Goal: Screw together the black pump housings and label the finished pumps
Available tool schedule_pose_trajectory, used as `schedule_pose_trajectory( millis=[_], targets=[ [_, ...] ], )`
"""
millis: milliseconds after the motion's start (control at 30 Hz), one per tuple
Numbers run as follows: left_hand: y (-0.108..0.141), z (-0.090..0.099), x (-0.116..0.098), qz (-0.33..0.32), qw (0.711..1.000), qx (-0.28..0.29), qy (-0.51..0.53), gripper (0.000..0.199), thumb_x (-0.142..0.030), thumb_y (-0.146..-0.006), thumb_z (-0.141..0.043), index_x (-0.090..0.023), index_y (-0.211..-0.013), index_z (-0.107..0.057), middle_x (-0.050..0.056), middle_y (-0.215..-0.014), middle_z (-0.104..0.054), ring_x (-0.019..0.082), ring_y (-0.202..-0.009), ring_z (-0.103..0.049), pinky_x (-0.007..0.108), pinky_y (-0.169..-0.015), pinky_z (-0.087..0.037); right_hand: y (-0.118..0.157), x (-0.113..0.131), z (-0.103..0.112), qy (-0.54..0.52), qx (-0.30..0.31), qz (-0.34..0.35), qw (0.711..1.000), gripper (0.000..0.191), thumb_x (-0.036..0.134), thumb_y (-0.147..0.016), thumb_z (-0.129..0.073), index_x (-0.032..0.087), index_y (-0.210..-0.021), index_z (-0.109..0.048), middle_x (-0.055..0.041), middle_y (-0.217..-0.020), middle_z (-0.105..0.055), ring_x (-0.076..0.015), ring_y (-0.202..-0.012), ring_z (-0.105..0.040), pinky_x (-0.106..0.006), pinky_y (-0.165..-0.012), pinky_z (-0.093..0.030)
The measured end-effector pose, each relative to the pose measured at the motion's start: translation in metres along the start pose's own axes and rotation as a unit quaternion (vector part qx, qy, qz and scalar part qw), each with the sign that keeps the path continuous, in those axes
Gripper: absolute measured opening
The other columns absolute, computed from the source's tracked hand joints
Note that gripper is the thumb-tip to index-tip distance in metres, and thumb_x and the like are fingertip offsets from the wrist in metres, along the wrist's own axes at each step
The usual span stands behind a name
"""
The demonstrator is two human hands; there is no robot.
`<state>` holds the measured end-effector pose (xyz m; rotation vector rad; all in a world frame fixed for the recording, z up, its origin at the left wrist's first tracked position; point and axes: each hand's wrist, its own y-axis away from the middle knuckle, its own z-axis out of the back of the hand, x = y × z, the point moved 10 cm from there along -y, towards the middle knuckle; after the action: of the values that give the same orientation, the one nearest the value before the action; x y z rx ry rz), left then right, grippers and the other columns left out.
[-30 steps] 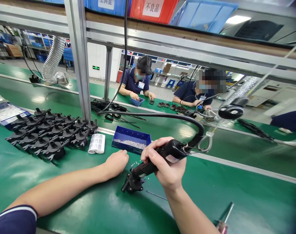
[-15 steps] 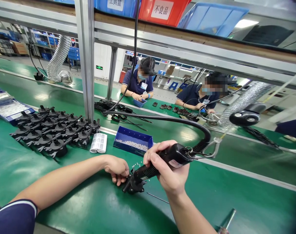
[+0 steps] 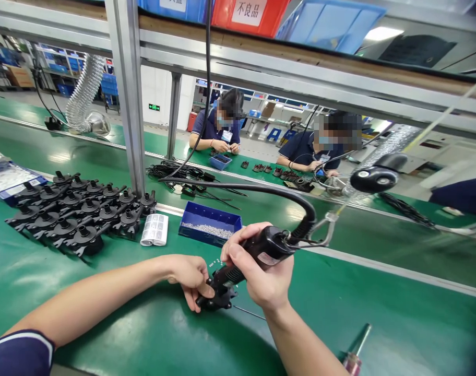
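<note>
My right hand (image 3: pixel 263 269) is wrapped round a black electric screwdriver (image 3: pixel 267 248), which tilts down to the left. Its tip meets a black plastic housing (image 3: pixel 218 298) on the green bench; the contact point is hidden. My left hand (image 3: pixel 193 279) grips the housing's left side with thumb and fingers. Small screws (image 3: pixel 215 262) lie loose just behind the housing, and a thin metal rod (image 3: pixel 249 312) lies to its right. Behind them stands a blue bin (image 3: pixel 210 222) holding many small metal parts.
Rows of similar black housings (image 3: pixel 83 235) stand at the left, beside a white printed roll (image 3: pixel 154 230). A hand screwdriver (image 3: pixel 355 352) lies at the front right. The power tool's cable (image 3: pixel 246 186) arches over the bench. Two co-workers sit opposite, beyond a metal post (image 3: pixel 126 104).
My left hand has shifted its fingers further onto the housing, with the thumb now over it. The electric screwdriver remains on the housing. The whole view has shifted slightly.
</note>
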<state>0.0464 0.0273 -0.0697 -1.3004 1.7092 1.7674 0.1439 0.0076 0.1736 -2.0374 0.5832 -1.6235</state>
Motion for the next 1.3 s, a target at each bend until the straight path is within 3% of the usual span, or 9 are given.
schedule_pose_trajectory(
  millis=[400, 500, 567, 600, 633, 700, 800, 1133, 1300],
  targets=[
    [0.004, 0.001, -0.006, -0.009, 1.000, -0.021, 0.022, 0.035, -0.039, -0.077, -0.094, -0.012, -0.088, -0.074, 0.009, -0.071, -0.076, 0.025, -0.069, -0.081, 0.032, -0.062, -0.072, -0.005, -0.005, 0.004, 0.019, -0.017, 0.015, 1.000, 0.020, 0.018, -0.098, -0.081, 0.025, -0.106, -0.065, 0.0024, -0.080, -0.074, -0.0166, -0.064, -0.074, -0.031, -0.060, -0.061],
    [0.002, 0.001, -0.006, -0.013, 0.999, -0.021, 0.020, 0.035, -0.036, -0.076, -0.095, -0.012, -0.092, -0.075, 0.009, -0.074, -0.076, 0.026, -0.070, -0.082, 0.032, -0.062, -0.073, -0.007, -0.007, -0.016, -0.035, 0.138, -0.003, 0.990, 0.023, 0.024, -0.096, -0.084, 0.027, -0.106, -0.063, 0.0016, -0.080, -0.073, -0.0182, -0.066, -0.073, -0.034, -0.061, -0.063],
    [0.001, 0.002, -0.006, -0.017, 0.999, -0.022, 0.018, 0.034, -0.034, -0.075, -0.095, -0.012, -0.091, -0.074, 0.008, -0.075, -0.076, 0.027, -0.070, -0.082, 0.034, -0.063, -0.073, 0.000, -0.006, -0.035, -0.115, 0.272, -0.020, 0.955, 0.028, 0.033, -0.095, -0.086, 0.028, -0.101, -0.059, 0.0030, -0.074, -0.071, -0.0181, -0.060, -0.070, -0.034, -0.057, -0.061],
    [0.001, 0.002, -0.006, -0.018, 0.999, -0.021, 0.017, 0.033, -0.034, -0.076, -0.094, -0.012, -0.090, -0.073, 0.008, -0.074, -0.075, 0.027, -0.070, -0.082, 0.035, -0.063, -0.073, 0.001, -0.007, -0.037, -0.135, 0.290, -0.027, 0.947, 0.029, 0.035, -0.094, -0.086, 0.028, -0.099, -0.058, 0.0038, -0.071, -0.070, -0.0175, -0.058, -0.068, -0.033, -0.055, -0.060],
    [0.001, 0.002, -0.006, -0.018, 1.000, -0.020, 0.016, 0.032, -0.035, -0.077, -0.094, -0.012, -0.088, -0.073, 0.008, -0.074, -0.075, 0.027, -0.070, -0.082, 0.035, -0.063, -0.073, -0.003, -0.010, -0.033, -0.127, 0.263, -0.033, 0.956, 0.029, 0.035, -0.094, -0.086, 0.028, -0.099, -0.058, 0.0042, -0.071, -0.069, -0.0166, -0.057, -0.067, -0.032, -0.055, -0.059],
    [0.002, 0.001, -0.006, -0.018, 1.000, -0.017, 0.014, 0.032, -0.037, -0.079, -0.092, -0.012, -0.087, -0.073, 0.009, -0.073, -0.075, 0.026, -0.071, -0.082, 0.034, -0.064, -0.073, -0.012, -0.018, -0.013, -0.044, 0.122, -0.042, 0.991, 0.024, 0.029, -0.096, -0.085, 0.026, -0.101, -0.062, 0.0033, -0.076, -0.071, -0.0153, -0.061, -0.068, -0.030, -0.059, -0.060],
    [0.002, -0.001, -0.006, -0.022, 1.000, -0.011, 0.012, 0.034, -0.040, -0.081, -0.091, -0.013, -0.090, -0.072, 0.009, -0.073, -0.076, 0.027, -0.072, -0.083, 0.034, -0.065, -0.073, -0.012, -0.018, 0.001, 0.059, -0.017, -0.048, 0.997, 0.017, 0.028, -0.098, -0.084, 0.024, -0.102, -0.067, 0.0008, -0.083, -0.075, -0.0163, -0.069, -0.072, -0.031, -0.064, -0.063],
    [0.003, -0.002, -0.006, -0.005, 1.000, -0.014, 0.008, 0.029, -0.035, -0.082, -0.088, -0.012, -0.095, -0.074, 0.008, -0.073, -0.075, 0.025, -0.069, -0.082, 0.033, -0.063, -0.072, -0.009, -0.017, -0.009, 0.010, -0.020, -0.042, 0.999, 0.022, 0.028, -0.096, -0.086, 0.025, -0.103, -0.065, 0.0043, -0.076, -0.070, -0.0133, -0.059, -0.069, -0.026, -0.056, -0.061],
    [0.006, -0.004, -0.012, 0.002, 0.999, -0.034, -0.006, 0.026, -0.029, -0.078, -0.087, -0.014, -0.093, -0.072, 0.007, -0.077, -0.076, 0.024, -0.066, -0.080, 0.032, -0.061, -0.072, -0.006, -0.031, -0.013, -0.006, 0.010, -0.083, 0.996, 0.028, 0.029, -0.091, -0.088, 0.024, -0.105, -0.065, 0.0040, -0.076, -0.071, -0.0142, -0.057, -0.068, -0.028, -0.054, -0.061]
  ],
)
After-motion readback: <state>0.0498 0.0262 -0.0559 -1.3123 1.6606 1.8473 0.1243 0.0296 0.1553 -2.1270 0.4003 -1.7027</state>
